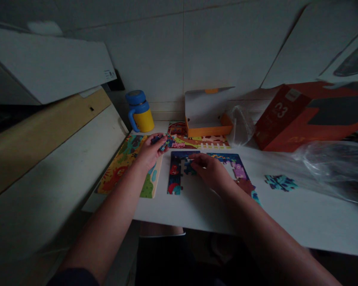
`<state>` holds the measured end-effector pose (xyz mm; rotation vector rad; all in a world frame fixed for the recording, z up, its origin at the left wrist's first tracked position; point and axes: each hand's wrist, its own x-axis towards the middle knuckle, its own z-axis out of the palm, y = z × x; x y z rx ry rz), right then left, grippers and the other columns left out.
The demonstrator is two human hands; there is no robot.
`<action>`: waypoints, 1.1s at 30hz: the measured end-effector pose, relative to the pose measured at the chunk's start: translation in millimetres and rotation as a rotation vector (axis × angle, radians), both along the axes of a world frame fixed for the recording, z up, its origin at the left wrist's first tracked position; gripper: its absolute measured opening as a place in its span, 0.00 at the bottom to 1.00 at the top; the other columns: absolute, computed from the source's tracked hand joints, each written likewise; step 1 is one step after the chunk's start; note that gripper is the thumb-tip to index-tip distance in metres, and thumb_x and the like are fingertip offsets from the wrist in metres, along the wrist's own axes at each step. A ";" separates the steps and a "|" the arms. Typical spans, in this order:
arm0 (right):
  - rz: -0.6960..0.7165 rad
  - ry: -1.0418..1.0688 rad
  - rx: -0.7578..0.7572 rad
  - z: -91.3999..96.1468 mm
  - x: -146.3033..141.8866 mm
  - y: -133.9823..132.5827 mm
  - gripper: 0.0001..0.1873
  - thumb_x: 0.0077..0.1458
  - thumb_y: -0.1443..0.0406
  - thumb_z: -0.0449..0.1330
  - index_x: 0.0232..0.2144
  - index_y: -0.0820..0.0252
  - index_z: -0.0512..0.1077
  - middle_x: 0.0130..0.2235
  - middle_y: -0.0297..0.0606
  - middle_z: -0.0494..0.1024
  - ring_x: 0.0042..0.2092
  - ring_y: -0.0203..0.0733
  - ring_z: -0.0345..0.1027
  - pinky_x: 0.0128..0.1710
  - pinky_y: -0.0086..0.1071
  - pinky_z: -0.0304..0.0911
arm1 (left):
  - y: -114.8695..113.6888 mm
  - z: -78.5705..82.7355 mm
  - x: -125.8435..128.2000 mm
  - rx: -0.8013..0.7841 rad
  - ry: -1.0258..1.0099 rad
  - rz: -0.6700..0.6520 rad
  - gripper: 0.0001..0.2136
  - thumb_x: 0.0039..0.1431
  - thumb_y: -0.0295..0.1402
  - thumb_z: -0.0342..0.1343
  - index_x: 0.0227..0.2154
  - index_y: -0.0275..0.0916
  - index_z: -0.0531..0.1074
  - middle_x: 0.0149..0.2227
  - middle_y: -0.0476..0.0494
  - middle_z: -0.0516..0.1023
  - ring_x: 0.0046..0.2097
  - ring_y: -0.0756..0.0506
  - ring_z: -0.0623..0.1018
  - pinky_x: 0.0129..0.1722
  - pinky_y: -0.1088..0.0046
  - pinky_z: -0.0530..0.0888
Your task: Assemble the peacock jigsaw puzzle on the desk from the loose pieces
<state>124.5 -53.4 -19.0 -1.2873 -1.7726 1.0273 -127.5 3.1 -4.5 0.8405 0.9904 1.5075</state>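
My left hand [149, 153] is closed around several dark blue jigsaw puzzle pieces [163, 142], above the right edge of a finished yellow and green puzzle [121, 171]. My right hand [213, 171] reaches over a partly assembled dark blue puzzle [174, 174], its thumb and fingers pinched together. At its fingertips is a dark teal puzzle piece [189, 168], touching or very near the left section. On the right, more joined pieces [239, 171] form an edge, partly hidden behind my right hand and forearm. White tabletop shows between the two sections.
A farm-picture puzzle [197, 142] lies behind, with an open orange and white box [209, 129] on it. A blue and yellow mug [141, 113] stands at back left. To the right are loose teal pieces [282, 182], clear plastic wrap [334, 165] and a red-orange box [286, 115].
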 end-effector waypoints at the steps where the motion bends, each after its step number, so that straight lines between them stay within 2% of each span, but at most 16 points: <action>1: -0.004 -0.002 -0.003 0.1 -0.7 -0.1 0.16 0.62 0.62 0.61 0.51 0.58 0.79 0.37 0.38 0.84 0.37 0.43 0.74 0.38 0.34 0.66 | -0.1 -0.1 -0.1 0.002 0.002 -0.002 0.24 0.40 0.34 0.81 0.40 0.40 0.78 0.42 0.47 0.82 0.42 0.47 0.82 0.34 0.72 0.81; 4: -0.004 -0.005 -0.003 -0.1 -2.3 -0.7 0.13 0.61 0.64 0.62 0.47 0.57 0.79 0.39 0.38 0.85 0.38 0.43 0.77 0.38 0.34 0.66 | -0.3 0.1 -0.5 0.001 0.008 -0.012 0.24 0.40 0.34 0.81 0.41 0.39 0.78 0.42 0.47 0.82 0.41 0.46 0.82 0.33 0.73 0.81; 12: 0.006 -0.044 -0.004 -1.1 -1.9 -1.1 0.12 0.60 0.66 0.63 0.47 0.55 0.80 0.40 0.38 0.86 0.39 0.44 0.79 0.39 0.35 0.67 | -0.1 -0.1 -1.2 -0.004 0.014 -0.016 0.24 0.41 0.34 0.80 0.41 0.39 0.78 0.42 0.46 0.82 0.42 0.46 0.82 0.34 0.72 0.82; 16: -0.041 0.052 -0.076 -2.7 3.3 2.5 0.14 0.61 0.63 0.62 0.49 0.55 0.78 0.39 0.38 0.84 0.34 0.41 0.76 0.34 0.34 0.68 | 0.3 -1.3 -1.7 -0.003 0.015 -0.014 0.24 0.41 0.34 0.81 0.41 0.40 0.78 0.42 0.46 0.82 0.42 0.46 0.81 0.34 0.72 0.82; 20: -0.102 0.201 -0.141 0.2 5.4 4.7 0.14 0.58 0.60 0.66 0.46 0.56 0.79 0.38 0.37 0.84 0.32 0.38 0.74 0.32 0.33 0.68 | -0.2 -0.6 -1.3 -0.004 0.013 -0.017 0.24 0.40 0.34 0.81 0.41 0.39 0.78 0.41 0.46 0.82 0.42 0.47 0.81 0.34 0.72 0.82; 24: -0.186 0.560 -0.190 13.6 15.8 6.9 0.18 0.52 0.57 0.72 0.43 0.56 0.78 0.42 0.37 0.83 0.38 0.38 0.77 0.37 0.32 0.74 | -0.2 1.0 -0.2 -0.008 0.005 -0.004 0.25 0.39 0.33 0.81 0.40 0.40 0.78 0.40 0.47 0.82 0.40 0.47 0.82 0.33 0.72 0.82; 28: -0.340 0.868 -0.108 38.7 52.3 12.3 0.22 0.46 0.61 0.77 0.43 0.53 0.75 0.37 0.31 0.80 0.40 0.36 0.77 0.44 0.32 0.76 | 1.3 2.4 1.1 -0.005 0.006 0.007 0.25 0.38 0.34 0.81 0.40 0.39 0.77 0.40 0.47 0.82 0.39 0.47 0.82 0.33 0.71 0.82; 31: -0.323 0.847 -0.021 58.9 80.6 16.6 0.27 0.45 0.66 0.76 0.48 0.49 0.75 0.39 0.30 0.80 0.43 0.38 0.79 0.50 0.34 0.76 | 2.1 3.3 2.4 0.002 0.011 0.003 0.26 0.38 0.34 0.81 0.40 0.38 0.78 0.39 0.47 0.82 0.37 0.47 0.81 0.32 0.71 0.82; 33: -0.286 0.787 -0.037 67.1 89.9 21.1 0.26 0.45 0.66 0.75 0.47 0.49 0.75 0.40 0.31 0.81 0.43 0.39 0.79 0.49 0.35 0.77 | 2.2 3.8 3.4 -0.001 0.015 -0.003 0.25 0.38 0.34 0.81 0.40 0.38 0.78 0.39 0.46 0.82 0.38 0.47 0.81 0.31 0.71 0.82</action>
